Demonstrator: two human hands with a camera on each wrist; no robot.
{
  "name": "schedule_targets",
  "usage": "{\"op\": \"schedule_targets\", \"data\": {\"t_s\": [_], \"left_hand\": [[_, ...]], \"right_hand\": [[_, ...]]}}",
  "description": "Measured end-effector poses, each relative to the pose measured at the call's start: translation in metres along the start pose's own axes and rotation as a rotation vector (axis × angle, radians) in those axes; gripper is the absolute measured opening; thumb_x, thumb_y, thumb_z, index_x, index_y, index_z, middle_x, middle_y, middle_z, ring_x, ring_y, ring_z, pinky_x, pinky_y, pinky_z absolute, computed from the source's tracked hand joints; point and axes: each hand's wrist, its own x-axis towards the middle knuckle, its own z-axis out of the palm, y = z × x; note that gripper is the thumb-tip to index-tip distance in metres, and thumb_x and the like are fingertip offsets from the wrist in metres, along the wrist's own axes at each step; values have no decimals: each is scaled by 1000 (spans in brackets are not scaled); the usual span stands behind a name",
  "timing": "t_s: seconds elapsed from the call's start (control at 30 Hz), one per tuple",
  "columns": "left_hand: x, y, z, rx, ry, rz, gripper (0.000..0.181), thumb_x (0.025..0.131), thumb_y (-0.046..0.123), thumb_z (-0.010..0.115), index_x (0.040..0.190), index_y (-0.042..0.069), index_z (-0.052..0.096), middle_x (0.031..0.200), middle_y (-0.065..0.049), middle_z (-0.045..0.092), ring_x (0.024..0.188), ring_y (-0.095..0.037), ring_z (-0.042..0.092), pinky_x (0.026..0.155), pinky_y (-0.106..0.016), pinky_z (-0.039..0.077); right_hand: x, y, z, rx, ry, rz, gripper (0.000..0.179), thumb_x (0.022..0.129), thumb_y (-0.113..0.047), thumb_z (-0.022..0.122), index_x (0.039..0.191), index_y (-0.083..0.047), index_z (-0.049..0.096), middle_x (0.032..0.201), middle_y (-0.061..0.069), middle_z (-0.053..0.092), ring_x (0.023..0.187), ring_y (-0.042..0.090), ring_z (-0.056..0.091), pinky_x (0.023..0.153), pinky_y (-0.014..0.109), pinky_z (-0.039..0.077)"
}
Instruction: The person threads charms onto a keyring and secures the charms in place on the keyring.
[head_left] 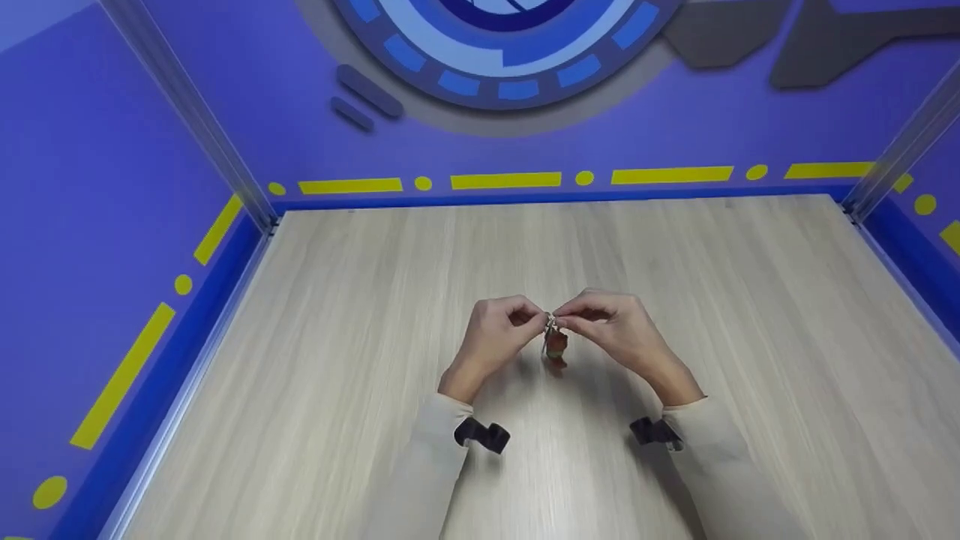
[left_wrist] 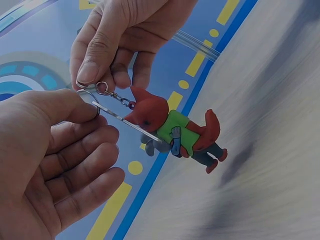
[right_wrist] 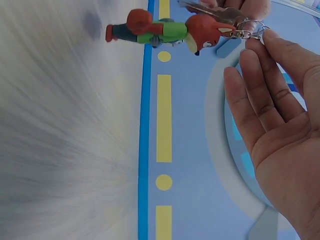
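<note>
Between the two hands hangs a fox figure keychain (left_wrist: 182, 127), red with a green top, on a short metal chain (left_wrist: 120, 98). My left hand (head_left: 499, 330) pinches the head of a silver key (left_wrist: 127, 121) between thumb and forefinger, where the key meets the split ring (left_wrist: 89, 95). From the other side, my right hand (head_left: 611, 322) pinches the ring close to the chain with thumb and forefinger. In the right wrist view the fox (right_wrist: 172, 30) dangles sideways from the chain, and the key (right_wrist: 215, 11) lies partly behind it. The fingertips hide parts of the ring.
Below the hands lies a light wood-grain table (head_left: 337, 337). Blue panels (head_left: 90, 187) with yellow marks stand along its back and sides. Black bands (head_left: 480, 435) sit at the sleeve cuffs.
</note>
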Motion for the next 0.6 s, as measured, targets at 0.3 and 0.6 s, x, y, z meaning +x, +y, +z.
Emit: {"op": "schedule_targets", "data": {"t_s": [0.3, 0.6], "left_hand": [[-1, 2, -1, -12, -24, -22, 13, 96, 6, 73, 86, 10, 81, 79, 10, 74, 69, -3, 63, 64, -23, 50], [-1, 5, -2, -62, -104, -53, 12, 97, 6, 74, 88, 9, 81, 80, 9, 75, 69, -4, 65, 64, -22, 52]], "right_hand": [[1, 1, 2, -16, -4, -40, 12, 94, -2, 80, 100, -11, 84, 95, 12, 77, 85, 17, 74, 77, 27, 60], [1, 1, 0, -5, -44, -86, 16, 93, 2, 79, 102, -10, 84, 94, 5, 77, 88, 17, 73, 80, 26, 60]]}}
